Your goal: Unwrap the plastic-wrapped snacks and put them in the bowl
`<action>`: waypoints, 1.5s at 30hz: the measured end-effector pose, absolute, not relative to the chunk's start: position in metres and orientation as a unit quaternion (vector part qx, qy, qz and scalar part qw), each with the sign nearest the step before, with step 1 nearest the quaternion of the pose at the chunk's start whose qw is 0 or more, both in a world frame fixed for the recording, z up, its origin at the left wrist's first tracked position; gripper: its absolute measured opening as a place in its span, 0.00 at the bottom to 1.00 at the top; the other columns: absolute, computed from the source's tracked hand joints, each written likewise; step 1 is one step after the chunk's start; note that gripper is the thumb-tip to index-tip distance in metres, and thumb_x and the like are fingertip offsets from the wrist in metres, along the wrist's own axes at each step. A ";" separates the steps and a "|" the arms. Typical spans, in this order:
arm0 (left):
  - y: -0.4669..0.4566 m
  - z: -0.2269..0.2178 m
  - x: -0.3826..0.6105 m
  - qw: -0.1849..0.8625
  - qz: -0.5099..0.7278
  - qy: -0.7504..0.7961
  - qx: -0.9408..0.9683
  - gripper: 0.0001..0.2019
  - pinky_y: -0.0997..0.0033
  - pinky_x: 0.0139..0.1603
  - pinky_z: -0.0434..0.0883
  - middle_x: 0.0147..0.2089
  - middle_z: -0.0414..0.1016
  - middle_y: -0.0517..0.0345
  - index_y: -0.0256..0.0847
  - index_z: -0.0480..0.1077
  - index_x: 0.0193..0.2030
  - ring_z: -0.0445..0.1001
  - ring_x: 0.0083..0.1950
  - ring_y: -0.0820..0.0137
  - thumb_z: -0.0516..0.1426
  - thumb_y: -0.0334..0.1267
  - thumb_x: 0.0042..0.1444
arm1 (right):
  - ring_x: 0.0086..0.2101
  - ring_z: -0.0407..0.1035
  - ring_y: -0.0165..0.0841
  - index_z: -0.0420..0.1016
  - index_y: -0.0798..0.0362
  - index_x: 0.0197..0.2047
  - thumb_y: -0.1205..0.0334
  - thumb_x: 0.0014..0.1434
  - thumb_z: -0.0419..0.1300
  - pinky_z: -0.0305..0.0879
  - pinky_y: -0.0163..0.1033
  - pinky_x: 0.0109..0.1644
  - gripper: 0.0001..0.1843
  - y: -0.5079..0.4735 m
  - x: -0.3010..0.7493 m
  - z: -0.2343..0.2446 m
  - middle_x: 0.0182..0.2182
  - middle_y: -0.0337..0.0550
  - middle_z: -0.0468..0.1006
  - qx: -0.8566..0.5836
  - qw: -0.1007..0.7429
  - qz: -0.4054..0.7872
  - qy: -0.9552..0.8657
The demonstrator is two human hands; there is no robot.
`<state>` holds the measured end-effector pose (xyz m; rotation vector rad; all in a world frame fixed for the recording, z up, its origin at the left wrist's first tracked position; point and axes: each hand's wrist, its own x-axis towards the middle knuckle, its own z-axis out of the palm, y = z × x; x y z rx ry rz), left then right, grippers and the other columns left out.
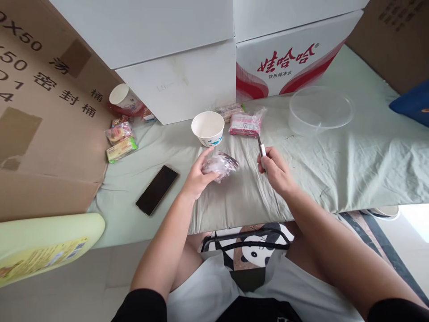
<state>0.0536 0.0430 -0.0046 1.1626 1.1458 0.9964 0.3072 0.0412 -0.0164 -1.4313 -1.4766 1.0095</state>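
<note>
My left hand (198, 175) is closed around a clear plastic packet (220, 166) with dark reddish contents that I cannot make out. Just beyond it stands a white paper cup (208, 127) with a blue print near its base. In my right hand (276, 170) is a small knife (262, 151) with a white handle, its blade pointing away from me. Near the blade tip lies a pink packet (246, 124) in clear wrap, and another wrapped packet (229, 111) rests behind that.
A clear plastic tub (320, 112) stands at the right. On the left lie a black phone (157, 190) and several wrapped snacks (121, 150), with another paper cup (123, 97) behind. White cartons (187, 85) line the back; a yellow-green container (50, 246) sits at the left front.
</note>
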 end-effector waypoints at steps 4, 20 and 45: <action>0.041 -0.010 0.061 0.559 0.355 0.491 0.566 0.43 0.62 0.43 0.79 0.49 0.80 0.51 0.49 0.64 0.70 0.80 0.40 0.64 0.71 0.46 0.47 | 0.30 0.66 0.32 0.65 0.48 0.48 0.45 0.59 0.60 0.65 0.39 0.33 0.20 0.034 0.280 -0.016 0.36 0.39 0.74 -0.480 0.409 0.501 -0.593; 0.047 -0.023 0.058 0.337 0.487 0.572 0.567 0.24 0.62 0.52 0.77 0.56 0.78 0.49 0.45 0.71 0.58 0.79 0.51 0.62 0.67 0.46 0.56 | 0.28 0.67 0.32 0.71 0.48 0.55 0.56 0.66 0.50 0.68 0.40 0.34 0.18 0.031 0.269 -0.012 0.27 0.35 0.69 -0.538 0.441 0.419 -0.583; 0.041 -0.019 0.063 0.367 0.430 0.577 0.589 0.26 0.58 0.59 0.73 0.60 0.77 0.46 0.44 0.72 0.56 0.75 0.63 0.55 0.64 0.57 0.57 | 0.50 0.75 0.49 0.77 0.48 0.51 0.60 0.64 0.55 0.69 0.56 0.55 0.14 0.044 0.322 -0.015 0.52 0.52 0.79 -0.605 0.341 0.079 -0.715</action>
